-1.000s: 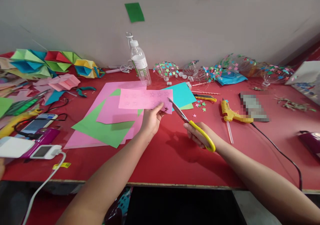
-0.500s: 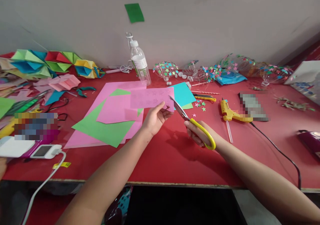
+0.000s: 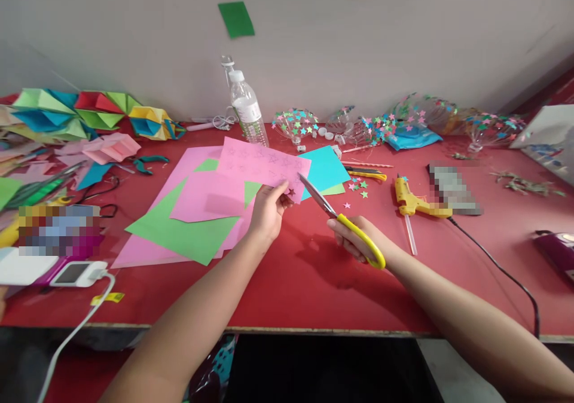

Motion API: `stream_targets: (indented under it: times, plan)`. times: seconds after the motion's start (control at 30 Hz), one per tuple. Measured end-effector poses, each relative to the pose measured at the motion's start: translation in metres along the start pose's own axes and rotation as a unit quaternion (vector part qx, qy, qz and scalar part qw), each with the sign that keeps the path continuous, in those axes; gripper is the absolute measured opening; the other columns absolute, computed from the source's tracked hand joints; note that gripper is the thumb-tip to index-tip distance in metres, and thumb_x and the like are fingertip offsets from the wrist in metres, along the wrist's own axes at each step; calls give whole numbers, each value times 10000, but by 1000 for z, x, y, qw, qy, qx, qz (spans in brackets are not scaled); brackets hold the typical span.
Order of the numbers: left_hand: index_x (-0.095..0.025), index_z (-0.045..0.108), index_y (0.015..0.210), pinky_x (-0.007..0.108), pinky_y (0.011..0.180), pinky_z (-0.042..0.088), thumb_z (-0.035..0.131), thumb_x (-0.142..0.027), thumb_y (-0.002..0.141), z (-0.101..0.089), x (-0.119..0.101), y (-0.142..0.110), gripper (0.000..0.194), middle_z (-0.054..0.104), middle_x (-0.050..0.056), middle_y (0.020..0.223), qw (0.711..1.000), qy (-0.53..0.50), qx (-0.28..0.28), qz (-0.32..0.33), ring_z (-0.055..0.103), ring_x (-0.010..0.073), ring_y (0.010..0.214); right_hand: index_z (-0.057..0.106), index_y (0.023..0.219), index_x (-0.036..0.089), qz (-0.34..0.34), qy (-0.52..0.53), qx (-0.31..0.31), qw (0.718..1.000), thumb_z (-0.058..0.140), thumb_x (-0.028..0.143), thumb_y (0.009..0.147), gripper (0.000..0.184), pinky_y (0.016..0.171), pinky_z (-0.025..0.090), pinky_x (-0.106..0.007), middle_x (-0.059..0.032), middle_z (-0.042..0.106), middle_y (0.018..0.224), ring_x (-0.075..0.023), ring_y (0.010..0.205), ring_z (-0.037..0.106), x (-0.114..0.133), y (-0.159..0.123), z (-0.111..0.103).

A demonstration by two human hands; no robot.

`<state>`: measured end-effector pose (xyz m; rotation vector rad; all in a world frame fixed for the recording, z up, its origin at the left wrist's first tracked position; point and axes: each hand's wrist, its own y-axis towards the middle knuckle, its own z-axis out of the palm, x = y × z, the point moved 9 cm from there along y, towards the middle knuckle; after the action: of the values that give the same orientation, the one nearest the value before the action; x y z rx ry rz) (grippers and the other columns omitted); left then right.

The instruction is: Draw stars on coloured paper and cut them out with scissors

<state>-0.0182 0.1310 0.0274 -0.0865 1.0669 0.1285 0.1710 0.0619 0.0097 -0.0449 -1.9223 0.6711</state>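
Note:
My left hand [image 3: 269, 211] is closed on the lower right part of a pink paper strip [image 3: 255, 159], held above the table. Star outlines are drawn along the strip, and a star-shaped hole shows near my thumb. In my right hand [image 3: 356, 238] is a pair of scissors [image 3: 359, 235] with yellow handles. Their blades point up and left, the tips at the strip's right end; whether they touch the paper I cannot tell. Below the strip lie green paper [image 3: 179, 235], pink sheets [image 3: 143, 241] and, to the right, blue paper [image 3: 327, 167]. Several small cut stars [image 3: 364, 194] are scattered nearby.
A yellow glue gun [image 3: 410, 202] with a trailing black cord lies right of the scissors. Behind stand a plastic bottle [image 3: 249, 116] and star-decorated clear pieces [image 3: 296, 125]. Folded paper shapes [image 3: 49, 110] and pliers [image 3: 147, 162] sit at left. A utility knife [image 3: 368, 174] is behind the stars.
The pink strip has tilted, its left end rising and its right end dropping. My left hand has turned and shifted slightly left. The scissors have moved slightly left with my right hand.

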Motion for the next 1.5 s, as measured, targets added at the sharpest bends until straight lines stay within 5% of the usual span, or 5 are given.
stream_targets:
  times: [0.57, 1.5]
  plan:
    - [-198, 636, 860, 256, 510, 509, 789, -470, 743, -6, -18, 3, 334, 631, -1, 685, 990, 90, 18, 109, 621, 145, 549, 503, 623, 188, -54, -38, 42, 997, 499, 721, 854, 580, 405, 336, -224, 71, 396, 372, -67, 322, 371, 10, -5, 2]
    - [-206, 552, 685, 217, 366, 409, 755, -375, 754, -3, -29, 6, 273, 537, -42, 528, 985, 109, 42, 124, 505, 100, 402, 520, 675, 185, -49, -17, 71, 996, 484, 755, 829, 592, 367, 332, -208, 79, 382, 391, -66, 324, 361, 5, -4, 5]
